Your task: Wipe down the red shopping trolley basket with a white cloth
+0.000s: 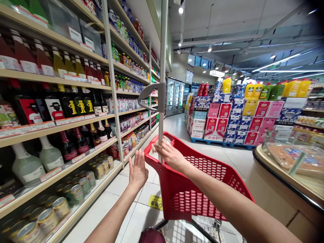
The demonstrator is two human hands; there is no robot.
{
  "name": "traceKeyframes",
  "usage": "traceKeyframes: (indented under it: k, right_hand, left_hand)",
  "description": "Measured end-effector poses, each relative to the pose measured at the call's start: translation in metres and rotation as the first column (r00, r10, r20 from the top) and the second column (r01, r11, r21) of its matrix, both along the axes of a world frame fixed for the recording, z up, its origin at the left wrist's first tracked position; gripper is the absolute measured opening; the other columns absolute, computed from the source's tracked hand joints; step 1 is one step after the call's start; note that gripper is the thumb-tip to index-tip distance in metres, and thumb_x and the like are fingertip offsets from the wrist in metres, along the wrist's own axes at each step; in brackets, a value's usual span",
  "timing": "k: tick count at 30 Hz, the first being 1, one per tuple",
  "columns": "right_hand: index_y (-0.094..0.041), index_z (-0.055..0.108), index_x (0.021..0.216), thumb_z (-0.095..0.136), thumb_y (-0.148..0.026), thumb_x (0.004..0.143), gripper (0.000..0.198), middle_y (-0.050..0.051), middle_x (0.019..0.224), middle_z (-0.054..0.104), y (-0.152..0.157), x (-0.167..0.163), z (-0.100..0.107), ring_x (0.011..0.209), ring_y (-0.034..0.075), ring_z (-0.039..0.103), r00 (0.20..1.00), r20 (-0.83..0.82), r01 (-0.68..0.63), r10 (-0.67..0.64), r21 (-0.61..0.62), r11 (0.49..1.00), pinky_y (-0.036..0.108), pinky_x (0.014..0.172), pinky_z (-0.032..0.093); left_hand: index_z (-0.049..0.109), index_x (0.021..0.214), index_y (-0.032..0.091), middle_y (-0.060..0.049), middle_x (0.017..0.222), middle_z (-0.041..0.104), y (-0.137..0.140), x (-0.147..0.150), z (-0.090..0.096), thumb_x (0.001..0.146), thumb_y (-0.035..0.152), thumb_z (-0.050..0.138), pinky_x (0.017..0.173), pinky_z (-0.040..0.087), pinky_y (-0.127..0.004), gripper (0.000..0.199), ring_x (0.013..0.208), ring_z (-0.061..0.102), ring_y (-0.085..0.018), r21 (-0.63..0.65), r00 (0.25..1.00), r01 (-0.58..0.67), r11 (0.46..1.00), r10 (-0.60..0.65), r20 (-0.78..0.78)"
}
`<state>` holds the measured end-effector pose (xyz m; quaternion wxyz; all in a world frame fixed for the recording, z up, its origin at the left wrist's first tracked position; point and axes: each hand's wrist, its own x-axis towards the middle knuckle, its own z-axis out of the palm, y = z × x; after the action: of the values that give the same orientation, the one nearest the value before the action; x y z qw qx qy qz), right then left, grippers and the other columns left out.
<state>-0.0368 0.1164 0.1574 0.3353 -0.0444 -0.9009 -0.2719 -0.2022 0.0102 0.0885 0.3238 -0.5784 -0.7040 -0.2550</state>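
Observation:
A red plastic shopping cart [199, 199] with perforated sides stands in front of me. A metal pole with a grey loop grip [152, 98] rises from its near left end. My right hand [169, 153] is at the base of the pole, over the cart's rim. Its fingers are closed on a crumpled whitish cloth or wipe [155, 145], which is partly hidden under them. My left hand [138, 170] is held up just left of the cart's corner, palm facing away and fingers stretched out, with nothing in it. Whether its fingertips touch the rim, I cannot tell.
Shelves [83, 121] of bottles and cans line the left side. Stacked drink cartons [222, 118] stand on blue pallets ahead right. A rounded counter [273, 189] with packaged food is close on the right. A yellow floor sign [155, 201] lies beside the cart.

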Motion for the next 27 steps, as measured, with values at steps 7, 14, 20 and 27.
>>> traceKeyframes:
  k: [7,14,20,27]
  right_hand:
    - [-0.016,0.037,0.13,0.032,-0.001,0.082,0.05,0.005,0.138,0.034,0.007,-0.011,0.049,0.132,0.02,0.01,0.979,-0.205,-0.015,0.0,-0.068,0.998,0.045,0.109,0.017]
    - [-0.015,0.04,0.128,0.034,-0.008,0.085,0.044,0.007,0.131,0.044,-0.018,-0.008,-0.058,0.129,0.021,0.022,0.987,-0.162,-0.031,0.002,-0.177,0.984,0.045,0.107,0.024]
    - [-0.017,0.053,0.116,0.033,-0.01,0.087,0.036,0.006,0.117,0.057,-0.054,0.025,-0.197,0.121,0.018,0.039,0.993,-0.114,-0.009,-0.029,-0.326,0.945,0.038,0.098,0.041]
    - [-0.015,0.047,0.121,0.033,-0.009,0.087,0.037,0.008,0.13,0.044,-0.035,0.035,-0.156,0.129,0.019,0.022,0.94,-0.299,0.033,-0.162,-0.393,0.919,0.044,0.103,0.033]
  left_hand:
    - [0.007,0.137,0.011,-0.017,0.142,0.022,0.001,-0.004,0.005,0.065,0.008,0.042,0.104,0.01,-0.054,0.08,0.132,0.009,-0.025,0.02,1.0,0.004,1.0,-0.003,-0.02]
    - [0.007,0.137,0.011,-0.017,0.141,0.025,-0.015,0.003,-0.028,0.066,0.006,0.042,0.104,0.014,-0.054,0.079,0.132,0.012,-0.025,-0.061,1.0,-0.008,0.998,0.008,0.012]
    - [0.009,0.137,0.009,-0.016,0.14,0.027,-0.021,0.018,-0.051,0.066,0.007,0.043,0.105,0.013,-0.051,0.078,0.131,0.015,-0.024,-0.106,0.999,0.026,0.994,-0.03,-0.031]
    - [0.016,0.135,0.007,-0.016,0.14,0.027,-0.01,0.048,-0.042,0.068,0.008,0.042,0.106,0.012,-0.049,0.071,0.132,0.014,-0.024,-0.117,0.996,0.077,0.99,-0.082,-0.036]
